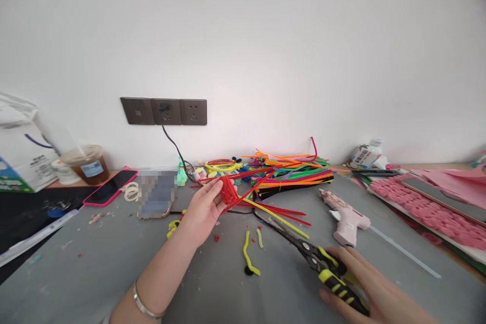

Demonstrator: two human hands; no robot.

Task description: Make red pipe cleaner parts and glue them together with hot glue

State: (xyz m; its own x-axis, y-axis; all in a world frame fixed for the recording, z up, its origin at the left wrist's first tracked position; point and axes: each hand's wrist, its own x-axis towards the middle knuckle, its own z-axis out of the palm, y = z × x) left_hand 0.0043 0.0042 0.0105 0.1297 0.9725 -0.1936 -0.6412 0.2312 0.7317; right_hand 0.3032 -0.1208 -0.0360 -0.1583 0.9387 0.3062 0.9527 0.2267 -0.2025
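My left hand (203,210) pinches a small red pipe-cleaner shape (229,191) above the grey desk mat (114,258), long red strands trailing from it to the right. My right hand (374,288) lies at the lower right, fingers wrapped on the black-and-yellow handles of a pair of scissors (319,260) whose blades point up-left toward the red strands. Short yellow pipe-cleaner pieces (248,255) lie on the mat between the hands.
A heap of coloured pipe cleaners (292,172) sits by the wall. A pink glue gun (347,217) lies right of centre, pink foam sheets (429,210) beyond it. A pink-cased phone (110,187), drink cup (88,163) and box (23,162) stand at left. A cable hangs from wall sockets (164,111).
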